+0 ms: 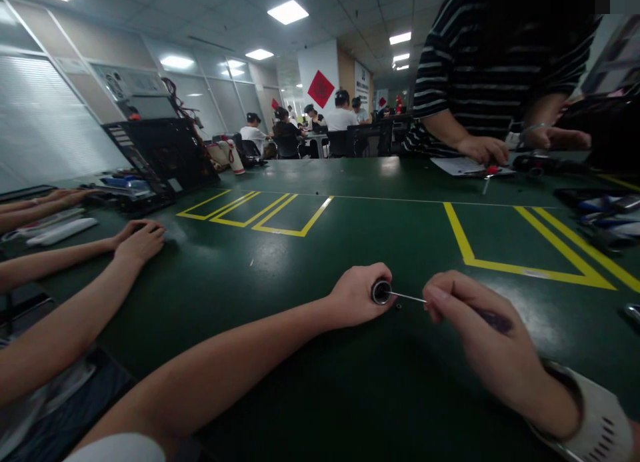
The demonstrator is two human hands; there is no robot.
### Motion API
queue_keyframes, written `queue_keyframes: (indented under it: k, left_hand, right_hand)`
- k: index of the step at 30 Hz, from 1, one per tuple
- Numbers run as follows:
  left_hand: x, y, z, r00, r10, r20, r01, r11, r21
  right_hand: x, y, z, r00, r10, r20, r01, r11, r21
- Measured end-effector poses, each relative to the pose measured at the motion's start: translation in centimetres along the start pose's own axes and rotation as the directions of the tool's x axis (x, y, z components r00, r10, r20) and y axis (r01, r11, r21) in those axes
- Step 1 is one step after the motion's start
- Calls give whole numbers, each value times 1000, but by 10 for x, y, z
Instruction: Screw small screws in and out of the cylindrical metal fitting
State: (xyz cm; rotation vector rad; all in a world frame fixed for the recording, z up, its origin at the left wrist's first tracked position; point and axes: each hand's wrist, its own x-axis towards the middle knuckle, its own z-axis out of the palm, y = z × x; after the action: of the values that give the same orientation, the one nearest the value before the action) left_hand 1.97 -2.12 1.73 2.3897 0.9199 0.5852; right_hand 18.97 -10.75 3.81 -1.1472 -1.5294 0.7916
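My left hand (pixel 356 295) is wrapped round a short dark cylinder with a shiny ring at its open end (pixel 381 291). Most of its body is hidden in the fist. My right hand (pixel 475 322) grips a thin screwdriver (pixel 410 297) by its dark handle, which shows partly behind the fingers. The slim metal shaft points left, its end at the cylinder's open mouth; how far in it reaches I cannot tell. A tiny dark ring-like part (pixel 399 307) lies on the green table just below the shaft.
Yellow tape outlines (pixel 280 232) mark the green table (pixel 300 289). At left rest another person's hands (pixel 140 241), near a black machine (pixel 170 152). Across the table a person in a striped top (pixel 465 69) handles a red-tipped tool (pixel 492 171) over paper (pixel 450 166). Dark tools (pixel 610 215) lie right.
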Motion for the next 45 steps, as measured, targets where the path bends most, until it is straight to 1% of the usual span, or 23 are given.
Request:
queue_keyframes:
  k: [2, 4, 6, 8, 9, 11, 14, 16, 18, 21, 25, 30, 32, 34, 36, 38, 40, 41, 43, 45]
  left_hand:
    - [1, -2, 1, 999, 42, 10, -42, 997, 59]
    - [1, -4, 3, 996, 84, 17, -85, 990, 111]
    - [2, -5, 3, 993, 115, 23, -117, 981, 155]
    - [2, -5, 4, 991, 128, 36, -133, 972, 191]
    - [2, -4, 3, 990, 132, 48, -140, 969, 206]
    - [2, -3, 3, 987, 141, 72, -154, 961, 231]
    - [2, -1, 3, 982, 163, 94, -181, 953, 241]
    - [2, 0, 3, 980, 169, 100, -189, 954, 232]
    - [2, -1, 3, 981, 166, 99, -184, 959, 214]
    - [2, -1, 2, 987, 134, 89, -148, 973, 176]
    - [3, -2, 2, 992, 96, 82, -107, 983, 147]
    - [3, -2, 2, 993, 97, 65, -104, 987, 122]
    - [3, -1, 1, 994, 90, 67, -97, 989, 115]
    - [3, -1, 1, 994, 84, 68, -91, 989, 113]
    - [3, 0, 0, 995, 80, 68, -87, 989, 116]
    - [3, 0, 0, 995, 77, 66, -85, 988, 131]
    - [3, 0, 0, 994, 92, 65, -101, 983, 153]
    - [2, 0, 0, 993, 104, 64, -113, 980, 162]
    - [2, -1, 0, 991, 118, 63, -127, 977, 172]
    - [2, -2, 1, 992, 111, 62, -120, 978, 173]
  right_hand:
    - [-4, -5, 1, 986, -139, 94, 153, 974, -165]
    - [-6, -9, 3, 948, -251, 196, 301, 907, -295]
    - [-7, -11, 5, 905, -315, 286, 411, 821, -396]
    - [-7, -12, 7, 884, -333, 328, 456, 766, -453]
    - [-7, -12, 8, 888, -326, 326, 450, 761, -466]
    - [-5, -12, 8, 920, -274, 281, 379, 805, -457]
    - [1, -10, 5, 984, -111, 137, 153, 925, -349]
    - [6, -6, 2, 998, 21, 62, -5, 971, -237]
    - [10, -1, 0, 992, 122, 29, -118, 986, -115]
    - [13, 5, 1, 973, 232, -6, -231, 969, 91]
    - [13, 6, 5, 927, 373, -32, -341, 876, 340]
    - [13, 9, 7, 866, 499, -15, -421, 746, 517]
    - [13, 11, 7, 863, 505, -17, -421, 735, 531]
    - [11, 11, 7, 890, 453, -42, -381, 793, 475]
    - [9, 9, 5, 936, 343, -74, -301, 893, 336]
    - [6, 6, 4, 971, 227, -71, -214, 965, 152]
    - [4, 2, 2, 987, 160, -35, -160, 987, 7]
    - [3, 2, 2, 988, 153, -15, -153, 988, -28]
    - [4, 2, 2, 985, 173, -4, -173, 985, -7]
    - [6, 4, 3, 974, 228, -14, -225, 969, 105]
